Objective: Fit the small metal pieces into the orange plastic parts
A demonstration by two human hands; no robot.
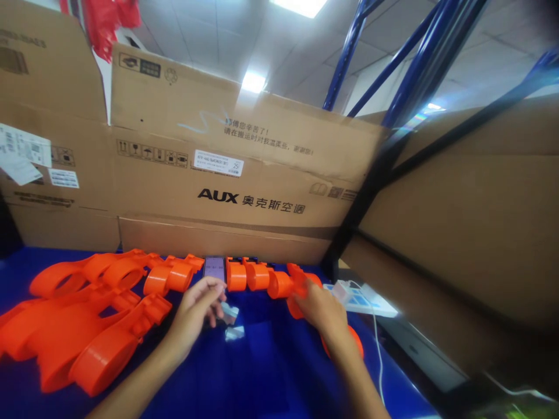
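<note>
My left hand [203, 302] is over the middle of the blue table, thumb and forefinger close together and the other fingers curled. Whether anything sits in that pinch is hidden. Right below its fingertips is a small silvery, see-through piece [230, 313], and a similar piece [234, 333] lies a little nearer. My right hand [321, 308] is closed on an orange plastic ring-shaped part [295, 307] at the right end of a row. Several like parts, among them an orange ring part [258, 276] and another one [236, 276], stand along the back with dark bits behind them.
Many orange ring parts [105, 358] crowd the left of the blue table [262, 378]. A phone [214, 267] leans at the back before a cardboard wall [174, 192]. On the right are a power strip [364, 301], a white cable [378, 355] and a dark rack post [362, 198].
</note>
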